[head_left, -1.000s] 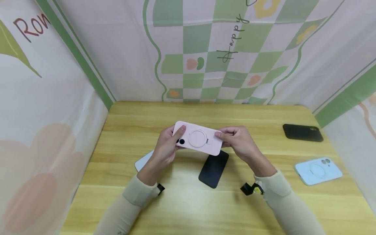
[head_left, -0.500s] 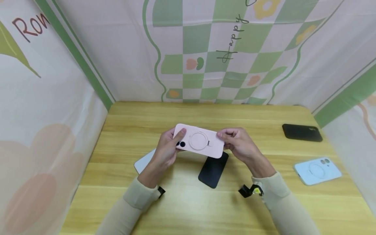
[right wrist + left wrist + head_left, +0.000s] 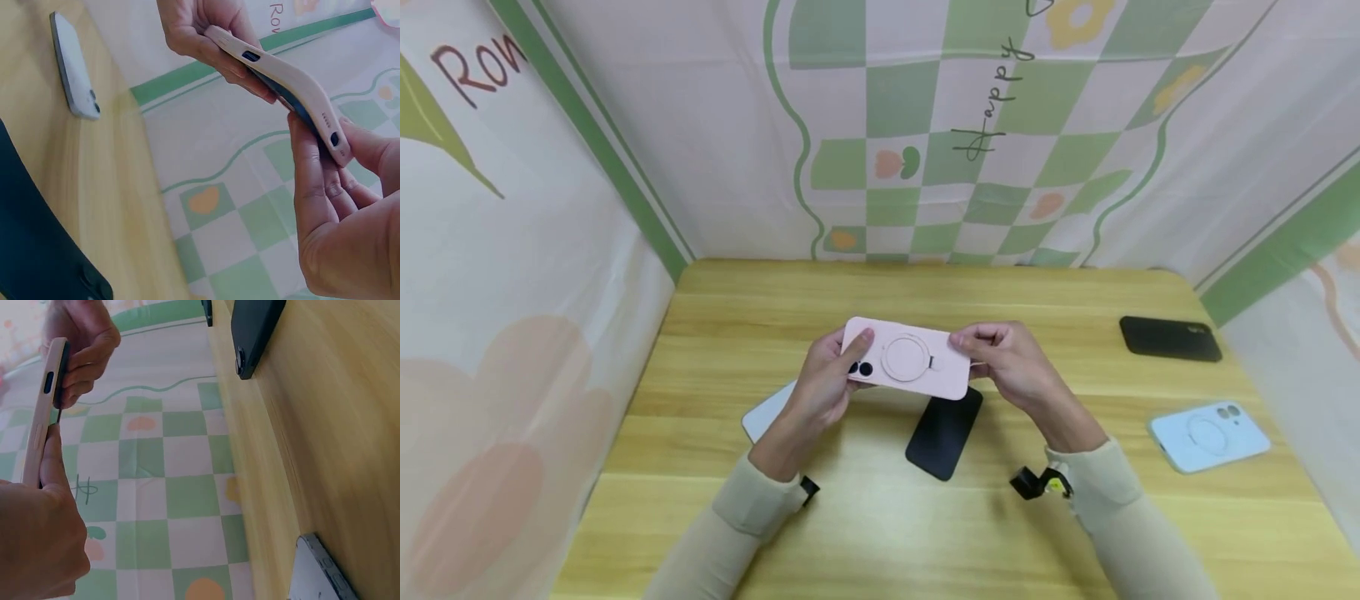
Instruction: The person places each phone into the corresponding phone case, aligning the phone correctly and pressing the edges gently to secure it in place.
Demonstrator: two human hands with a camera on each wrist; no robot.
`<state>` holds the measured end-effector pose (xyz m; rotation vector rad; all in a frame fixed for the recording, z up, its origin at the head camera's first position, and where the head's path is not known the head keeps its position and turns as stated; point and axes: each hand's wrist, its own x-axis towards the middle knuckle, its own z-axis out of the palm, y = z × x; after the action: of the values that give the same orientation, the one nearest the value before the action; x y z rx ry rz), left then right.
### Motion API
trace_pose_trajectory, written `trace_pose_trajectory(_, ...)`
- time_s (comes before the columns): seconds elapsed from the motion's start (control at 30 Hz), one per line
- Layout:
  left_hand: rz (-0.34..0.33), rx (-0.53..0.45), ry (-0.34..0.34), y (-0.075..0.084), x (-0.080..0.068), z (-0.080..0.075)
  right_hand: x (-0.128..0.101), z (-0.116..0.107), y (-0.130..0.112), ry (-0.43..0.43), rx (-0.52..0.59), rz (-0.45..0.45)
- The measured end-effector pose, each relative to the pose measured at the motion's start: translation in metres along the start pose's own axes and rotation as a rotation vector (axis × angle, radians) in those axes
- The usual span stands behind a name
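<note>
Both hands hold a pink phone case (image 3: 907,359) level above the wooden table (image 3: 865,533), its ring and camera holes facing up. My left hand (image 3: 848,360) grips the camera end, with the forefinger lying on the case's back. My right hand (image 3: 972,350) pinches the other end. In the right wrist view the pink case (image 3: 275,69) bows slightly, and a dark phone (image 3: 295,105) shows inside it. In the left wrist view the case (image 3: 41,419) appears edge-on between both hands.
A black phone (image 3: 944,432) lies on the table just under the case. A pale phone (image 3: 763,417) is half hidden behind my left wrist. A black case (image 3: 1170,338) and a light blue case (image 3: 1210,435) lie at the right. Patterned cloth walls enclose the table.
The pink case and both hands have sunk slightly and shifted a little; both hands keep their hold. Nothing on the table has moved.
</note>
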<state>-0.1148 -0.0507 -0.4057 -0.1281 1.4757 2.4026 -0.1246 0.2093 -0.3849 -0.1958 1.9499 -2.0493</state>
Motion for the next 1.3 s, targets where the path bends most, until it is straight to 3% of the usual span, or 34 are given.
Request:
trace_pose_trajectory(0.3, -0.074, 0.082, -0.125, 0.0, 0.0, -0.004, -0.001, -0.006, -0.014, -0.01, -0.24, 0.042)
trace_pose_trajectory(0.4, -0.098, 0.094, -0.132, -0.001, 0.0, -0.005, 0.0, -0.006, -0.018, -0.014, -0.292, 0.053)
trace_pose_trajectory(0.67, -0.075, 0.078, -0.052, 0.002, 0.0, -0.003, -0.001, -0.001, -0.016, 0.02, -0.169, 0.065)
trace_pose_trajectory(0.87, -0.059, 0.075, -0.007, 0.005, 0.001, -0.005, -0.005, 0.001, -0.012, 0.015, -0.201, 0.07)
trace_pose_trajectory(1.1, -0.036, 0.011, 0.013, 0.009, 0.002, -0.006, -0.009, 0.004, -0.003, -0.048, -0.109, 0.108)
trace_pose_trajectory(1.3, -0.031, 0.014, 0.01, 0.009, 0.001, -0.006, -0.012, 0.004, 0.004, -0.06, -0.092, 0.118)
